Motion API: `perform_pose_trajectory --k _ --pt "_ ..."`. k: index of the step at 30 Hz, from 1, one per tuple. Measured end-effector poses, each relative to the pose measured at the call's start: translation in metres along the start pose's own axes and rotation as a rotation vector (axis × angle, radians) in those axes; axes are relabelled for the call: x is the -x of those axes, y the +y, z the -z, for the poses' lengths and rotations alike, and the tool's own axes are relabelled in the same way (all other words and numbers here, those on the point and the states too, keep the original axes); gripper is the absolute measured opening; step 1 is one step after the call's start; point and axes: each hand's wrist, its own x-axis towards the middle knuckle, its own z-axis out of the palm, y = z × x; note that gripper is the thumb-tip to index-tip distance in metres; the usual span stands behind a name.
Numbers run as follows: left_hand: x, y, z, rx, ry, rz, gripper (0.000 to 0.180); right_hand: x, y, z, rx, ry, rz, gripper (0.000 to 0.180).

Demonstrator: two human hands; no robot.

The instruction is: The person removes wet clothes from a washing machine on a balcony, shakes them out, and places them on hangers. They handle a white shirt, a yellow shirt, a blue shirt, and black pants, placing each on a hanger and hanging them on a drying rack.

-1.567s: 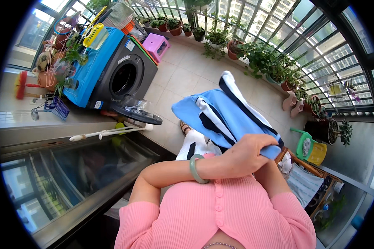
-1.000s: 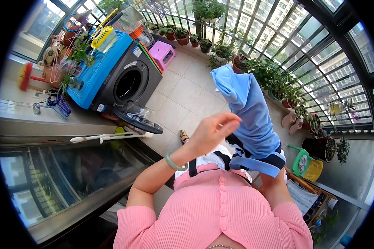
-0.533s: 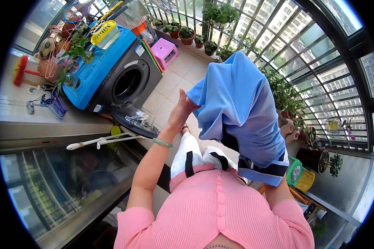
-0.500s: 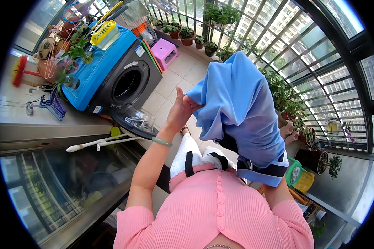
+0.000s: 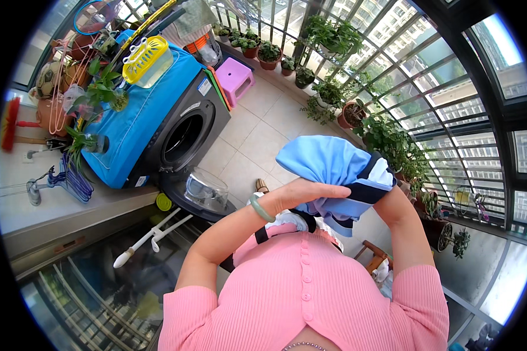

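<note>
A light blue garment with navy and white trim (image 5: pixel 322 157) is bunched up in front of my body. My left hand (image 5: pixel 310 195), with a pale green bangle (image 5: pixel 261 208) on its wrist, grips the cloth from the near side. Its thumb lies along the navy band and its other fingers are partly hidden by the fabric. My right forearm (image 5: pixel 397 210) runs up into the trimmed opening of the garment. Cloth covers my right hand, so its fingers do not show.
To the left stands a dark front-loading washing machine (image 5: pixel 208 137), door (image 5: pixel 205 196) swung open, under a blue cover (image 5: pixel 158 96). A yellow basket (image 5: pixel 146 61) sits on it. Beyond are a purple stool (image 5: pixel 234 79) and potted plants (image 5: pixel 269 52) along the railing. White poles (image 5: pixel 152 238) jut near my left elbow.
The garment has come lower and is gathered into a shorter bundle. My left hand has moved right, from the garment's far left edge to its trimmed end.
</note>
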Motion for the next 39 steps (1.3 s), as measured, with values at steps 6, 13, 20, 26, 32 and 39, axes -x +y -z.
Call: perform_pose_trajectory --k 6,13,20,26,32,39 --pt "0.026 0.049 0.081 0.078 0.226 -0.322 0.033 -0.097 0.004 -0.022 0.045 -0.111 0.08 0.045" --pt "0.009 0.023 0.13 -0.016 0.354 -0.002 0.049 -0.166 0.003 0.01 -1.402 -0.102 -0.312 0.052" --pt "-0.007 0.123 0.205 0.288 0.26 -0.27 0.045 -0.291 0.021 0.044 -1.365 -0.171 -0.2 0.042" --pt "-0.074 0.15 0.234 0.547 0.621 -0.114 0.037 -0.447 0.069 0.07 -0.451 -0.382 -0.397 0.049" --pt "-0.115 0.211 0.273 0.317 0.727 -0.185 0.049 -0.62 0.072 0.098 -0.727 -0.048 -0.179 0.031" --pt "-0.15 0.24 0.288 0.366 0.862 -0.174 0.067 -0.828 0.069 0.12 -0.616 0.192 -0.125 0.038"
